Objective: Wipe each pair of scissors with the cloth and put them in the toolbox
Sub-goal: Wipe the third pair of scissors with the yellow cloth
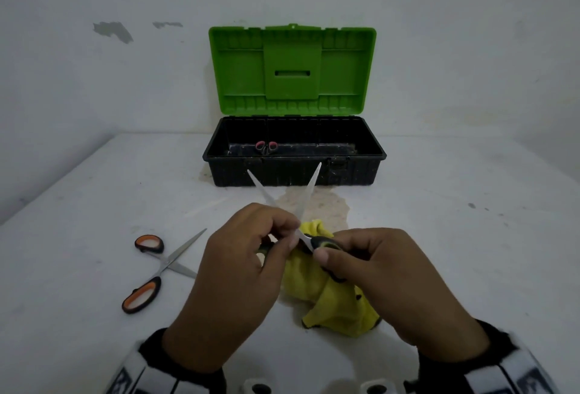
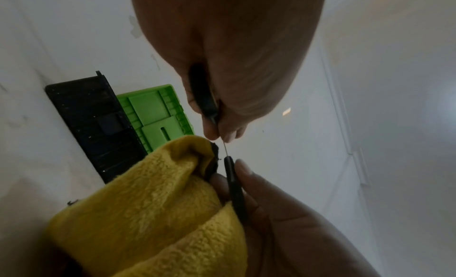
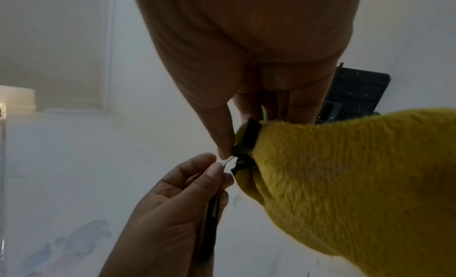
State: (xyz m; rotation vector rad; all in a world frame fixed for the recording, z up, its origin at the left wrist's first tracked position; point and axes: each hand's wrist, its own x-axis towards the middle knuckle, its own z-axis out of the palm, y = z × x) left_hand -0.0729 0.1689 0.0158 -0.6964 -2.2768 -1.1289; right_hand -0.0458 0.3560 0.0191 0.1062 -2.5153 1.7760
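Both hands sit low in frame: left hand (image 1: 238, 255) and right hand (image 1: 379, 271) each pinch a handle of the black-handled steel scissors (image 1: 284, 192), blades spread. I would bunch the fluffy yellow cloth (image 1: 326, 296) from under my right fingers around one blade and stroke outward from pivot to tip.

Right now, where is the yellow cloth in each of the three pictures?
Head view: the yellow cloth sits low and centre-right, bunched under the right hand.
Left wrist view: the cloth fills the lower left, beside the black scissors handle.
Right wrist view: the cloth fills the right side.
Shared landmark: the black toolbox shows in all three, and.
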